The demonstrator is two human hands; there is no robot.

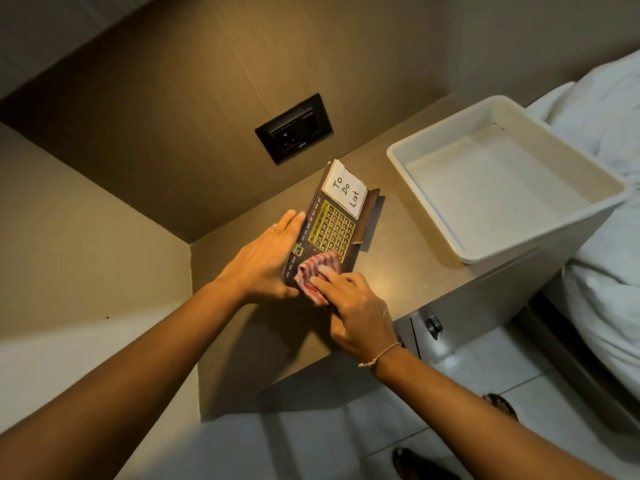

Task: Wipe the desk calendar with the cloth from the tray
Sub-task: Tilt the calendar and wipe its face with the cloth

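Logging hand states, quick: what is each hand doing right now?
Left hand: open, flat against the desk calendar, steadying it.
Right hand: pressing the cloth onto the calendar.

Left hand point(266, 258): flat, fingers extended, palm down, forearm outstretched.
Right hand point(353, 310): fingers pressing down, wrist raised.

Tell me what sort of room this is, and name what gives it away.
Probably a bedroom, perhaps a hotel room: a bed with white bedding beside a grey-brown bedside cabinet, a black wall socket panel above it, and a dark brown desk calendar with a "To Do List" note.
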